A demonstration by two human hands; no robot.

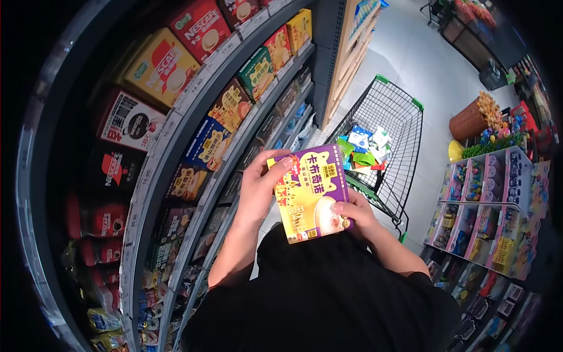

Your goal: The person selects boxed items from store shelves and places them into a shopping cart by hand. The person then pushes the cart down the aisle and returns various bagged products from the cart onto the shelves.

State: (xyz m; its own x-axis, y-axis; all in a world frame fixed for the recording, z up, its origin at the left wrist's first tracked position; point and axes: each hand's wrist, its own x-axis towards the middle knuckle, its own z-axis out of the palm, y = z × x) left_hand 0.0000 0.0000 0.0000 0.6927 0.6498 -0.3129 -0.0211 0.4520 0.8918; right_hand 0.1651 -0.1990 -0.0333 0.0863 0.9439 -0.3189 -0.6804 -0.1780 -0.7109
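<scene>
Box, one: left hand and right hand at opposite sides, fingers closed on it; light grip advised, front best uncovered.

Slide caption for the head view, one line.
Left hand and right hand hold a purple-and-yellow cardboard box beside dark grey shelves, near a black wire shopping cart.

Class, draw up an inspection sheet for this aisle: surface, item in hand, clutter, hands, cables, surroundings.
Surface: pale tiled floor; no worktop in view.
Item in hand: purple-and-yellow box, held up, printed face towards the camera.
Clutter: packets heaped in the cart.
Hands: left hand grips the box's left side; right hand its lower right.
Cables: nothing seen.
Surroundings: stocked shelves left; wicker basket and display stand right.
</scene>
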